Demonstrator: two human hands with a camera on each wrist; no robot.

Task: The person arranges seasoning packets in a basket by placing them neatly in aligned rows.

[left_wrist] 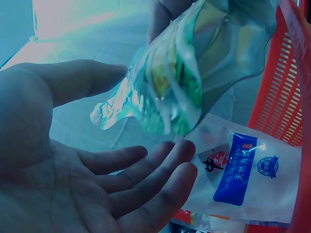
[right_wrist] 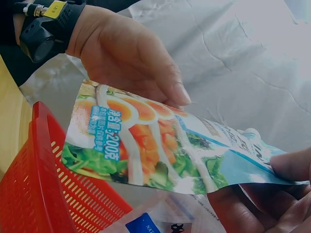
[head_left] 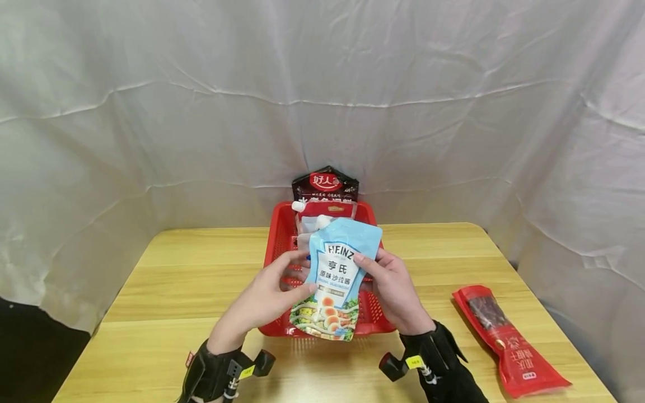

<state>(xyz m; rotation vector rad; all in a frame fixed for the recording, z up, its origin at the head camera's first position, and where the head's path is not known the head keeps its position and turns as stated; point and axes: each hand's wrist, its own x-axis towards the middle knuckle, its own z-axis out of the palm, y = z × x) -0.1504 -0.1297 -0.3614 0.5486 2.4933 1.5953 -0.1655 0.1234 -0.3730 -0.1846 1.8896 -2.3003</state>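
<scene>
Head view first, and I've got the pale-blue Heinz salad dressing pouch (head_left: 333,280) held up over the front of the red basket (head_left: 276,240), label towards me so it reads plainly; my right hand (head_left: 393,291) pinches its right edge, thumb on the front and fingers behind, which keeps the pouch upright; my left hand (head_left: 267,296) lies loosely spread, thumb tip touching the lower left edge, steadying rather than gripping; left wrist view shows that palm open under the pouch's bottom seam, fingers relaxed and holding nothing; below it inside the basket lies a clear salt packet (left_wrist: 243,170) with a blue label; more pouches stand at the basket's back, a dark one (head_left: 325,184) tallest; out on the counter (head_left: 176,280), well apart to my right, lies a red sausage pack (head_left: 509,341).
</scene>
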